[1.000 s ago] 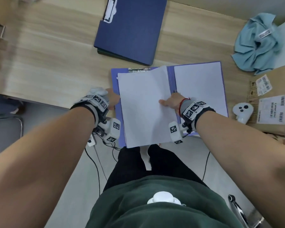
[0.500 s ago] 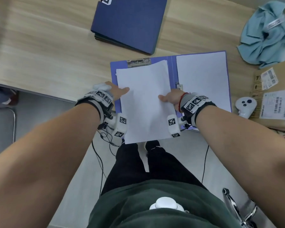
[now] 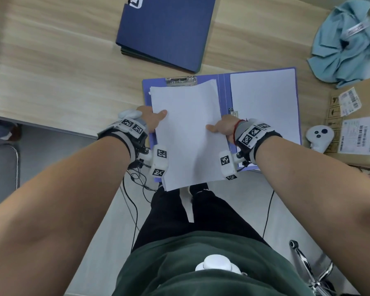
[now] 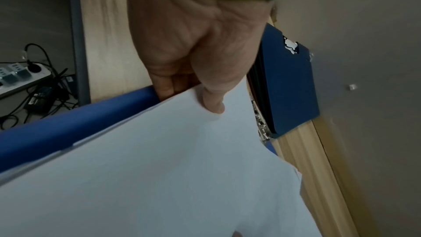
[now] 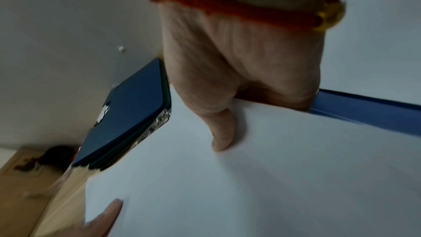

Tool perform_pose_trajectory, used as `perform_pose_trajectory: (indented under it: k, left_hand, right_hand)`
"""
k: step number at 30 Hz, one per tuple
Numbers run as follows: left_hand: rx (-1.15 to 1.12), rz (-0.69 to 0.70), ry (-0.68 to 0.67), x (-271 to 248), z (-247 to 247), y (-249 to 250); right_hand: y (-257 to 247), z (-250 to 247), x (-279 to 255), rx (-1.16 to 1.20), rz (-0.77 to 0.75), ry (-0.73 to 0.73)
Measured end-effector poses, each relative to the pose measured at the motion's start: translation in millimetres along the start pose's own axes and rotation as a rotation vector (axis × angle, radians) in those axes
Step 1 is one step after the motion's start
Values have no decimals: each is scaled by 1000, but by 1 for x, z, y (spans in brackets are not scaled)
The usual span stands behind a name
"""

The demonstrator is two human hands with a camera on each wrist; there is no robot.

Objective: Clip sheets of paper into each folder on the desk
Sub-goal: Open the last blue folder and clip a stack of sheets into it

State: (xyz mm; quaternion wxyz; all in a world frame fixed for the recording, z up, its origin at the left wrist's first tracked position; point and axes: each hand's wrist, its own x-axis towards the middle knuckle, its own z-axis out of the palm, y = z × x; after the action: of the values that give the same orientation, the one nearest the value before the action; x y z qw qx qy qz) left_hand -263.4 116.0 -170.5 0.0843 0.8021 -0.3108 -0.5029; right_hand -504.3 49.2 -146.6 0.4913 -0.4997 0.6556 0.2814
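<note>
1. Since a second ago the left hand [image 3: 152, 118] has come off the folder's left edge and onto the paper – now both hands are holding the stack of sheets [image 3: 188, 133], and the stack is sitting squarer over the left half of the open folder [image 3: 223, 86].
2. Left hand is pinching the stack's left edge – thumb on top, fingers [image 4: 164, 86] curling underneath, clear in the left wrist view.
3. Right hand [image 3: 222, 126] is pinching the right edge the same way: thumb lying on the top sheet, the other fingers tucked under.
4. The stack's far edge is lying just short of the metal clip [image 3: 181, 81] at the top of the folder's left panel; its near end is hanging past the desk [image 3: 51, 71] edge, over the person's legs.
5. Cannot tell whether the sheets are touching the clip or stopping just beside it.
6. Right panel of the folder is already carrying a white sheet [image 3: 265, 103].
7. A pile of closed dark blue folders [image 3: 165, 30] is lying further back on the desk, well apart from the open one.
8. A crumpled light blue cloth [image 3: 346, 41] is sitting at the far right, a cardboard box [image 3: 355, 129] nearer, and a white controller [image 3: 318, 135] beside the box.
</note>
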Motion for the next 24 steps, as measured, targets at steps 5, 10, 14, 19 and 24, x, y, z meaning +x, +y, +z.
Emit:
perform_pose_trajectory:
  k: [5, 10, 14, 19, 24]
  left_hand:
    - [206, -62, 25, 10, 7, -3]
    - [232, -79, 20, 19, 7, -5]
    - [227, -80, 26, 24, 7, -5]
    - [221, -116, -25, 27, 5, -6]
    - [-111, -162, -89, 37, 1, -7]
  right_hand:
    - [-11, -7, -7, -156, -33, 85]
    - [-35, -37, -7, -9, -160, 387]
    - [-67, -39, -4, -103, -407, 485]
    - [-107, -13, 7, -502, -594, 352]
    - [-119, 1, 15, -709, -532, 331]
